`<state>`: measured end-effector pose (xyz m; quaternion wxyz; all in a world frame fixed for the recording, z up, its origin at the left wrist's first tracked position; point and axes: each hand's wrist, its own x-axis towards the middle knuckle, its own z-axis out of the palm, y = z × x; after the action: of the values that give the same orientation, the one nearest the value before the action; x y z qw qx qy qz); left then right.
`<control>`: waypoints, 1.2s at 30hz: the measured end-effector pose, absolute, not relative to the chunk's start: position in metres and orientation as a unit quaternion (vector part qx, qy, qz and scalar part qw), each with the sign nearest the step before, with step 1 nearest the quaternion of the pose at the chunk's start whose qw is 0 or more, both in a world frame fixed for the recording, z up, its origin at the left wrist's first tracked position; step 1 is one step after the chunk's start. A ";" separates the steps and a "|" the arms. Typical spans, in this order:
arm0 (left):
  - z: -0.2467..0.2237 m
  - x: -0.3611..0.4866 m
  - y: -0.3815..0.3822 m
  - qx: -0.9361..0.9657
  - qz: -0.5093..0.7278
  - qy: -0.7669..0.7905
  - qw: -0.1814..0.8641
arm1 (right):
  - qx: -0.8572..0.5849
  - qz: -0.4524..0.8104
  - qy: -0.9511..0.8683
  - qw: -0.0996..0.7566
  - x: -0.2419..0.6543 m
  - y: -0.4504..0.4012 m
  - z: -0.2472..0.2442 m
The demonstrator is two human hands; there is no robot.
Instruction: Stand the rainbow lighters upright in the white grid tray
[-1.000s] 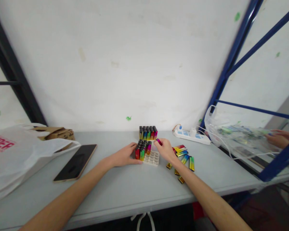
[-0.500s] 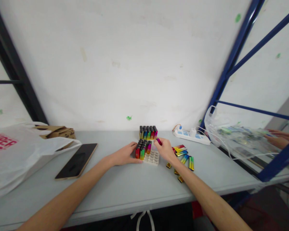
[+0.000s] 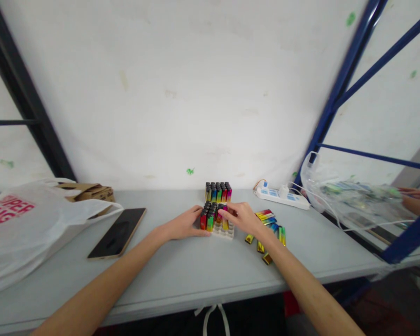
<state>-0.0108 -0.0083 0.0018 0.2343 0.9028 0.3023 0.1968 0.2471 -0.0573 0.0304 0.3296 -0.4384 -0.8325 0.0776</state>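
A white tray with rows of holes (image 3: 227, 233) holds several multicoloured lighters (image 3: 209, 220) with dark tops, standing upright at its left and back. My left hand (image 3: 184, 225) is closed around the left side of this tray, thumb in front and fingers behind the lighters. From the right, my right hand (image 3: 244, 217) pinches the top of a purple-and-gold lighter (image 3: 225, 223), upright over the tray's holes. Whether its base is fully seated I cannot tell. Loose metallic lighters (image 3: 266, 235) lie in a pile to the right, partly hidden by my right forearm.
Behind the tray stands another block of upright lighters (image 3: 218, 192). A white power strip (image 3: 283, 198) lies at the back right. To the left are a phone (image 3: 117, 233), a white plastic bag (image 3: 38, 224) and folded cardboard (image 3: 91, 191). Another person's hand (image 3: 418, 201) shows far right.
My right hand has brought the purple-and-gold lighter down and upright into the tray area. My left hand keeps its place on the tray. The view has shifted slightly.
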 end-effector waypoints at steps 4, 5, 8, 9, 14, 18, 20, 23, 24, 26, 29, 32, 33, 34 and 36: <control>0.002 -0.011 -0.008 0.903 0.186 0.309 0.232 | -0.449 0.108 -0.823 0.331 0.246 -0.056 0.025; 0.002 -0.011 -0.008 0.903 0.187 0.309 0.232 | -0.451 0.115 -0.821 0.330 0.246 -0.056 0.024; 0.003 -0.010 -0.009 0.903 0.195 0.303 0.235 | -0.446 0.154 -0.828 0.304 0.246 -0.055 0.021; 0.004 -0.010 -0.009 0.902 0.197 0.302 0.235 | -0.445 0.158 -0.831 0.293 0.246 -0.054 0.020; 0.005 -0.010 -0.010 0.899 0.195 0.309 0.241 | -0.468 0.042 -0.846 0.251 0.243 -0.050 0.014; 0.005 -0.009 -0.010 0.901 0.191 0.313 0.230 | -0.463 0.064 -0.855 0.226 0.246 -0.051 0.018; 0.006 -0.009 -0.010 0.903 0.186 0.313 0.227 | -0.495 0.044 -0.837 0.229 0.255 -0.052 0.025; 0.007 -0.009 -0.010 0.907 0.179 0.310 0.224 | -0.615 -0.022 -0.757 0.219 0.278 -0.049 0.035; 0.008 -0.009 -0.010 0.907 0.176 0.310 0.223 | -0.667 -0.039 -0.717 0.202 0.288 -0.048 0.037; 0.008 -0.009 -0.010 0.908 0.172 0.311 0.221 | -0.757 -0.054 -0.633 0.153 0.309 -0.045 0.038; 0.009 -0.009 -0.011 0.909 0.172 0.310 0.220 | -0.822 -0.037 -0.560 0.093 0.333 -0.044 0.036; 0.009 -0.009 -0.011 0.910 0.174 0.306 0.219 | -0.823 -0.002 -0.565 0.058 0.341 -0.042 0.030; 0.009 -0.009 -0.010 0.910 0.174 0.306 0.218 | -0.816 0.005 -0.576 0.051 0.340 -0.041 0.028; 0.009 -0.009 -0.010 0.911 0.174 0.306 0.218 | -0.809 0.007 -0.586 0.046 0.338 -0.039 0.025; 0.009 -0.009 -0.010 0.910 0.173 0.307 0.219 | -0.796 0.004 -0.603 0.049 0.333 -0.034 0.021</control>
<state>-0.0090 -0.0102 0.0088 0.2185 0.9099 0.3074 0.1727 0.3333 -0.0336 0.0210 0.0488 -0.7965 -0.6027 0.0036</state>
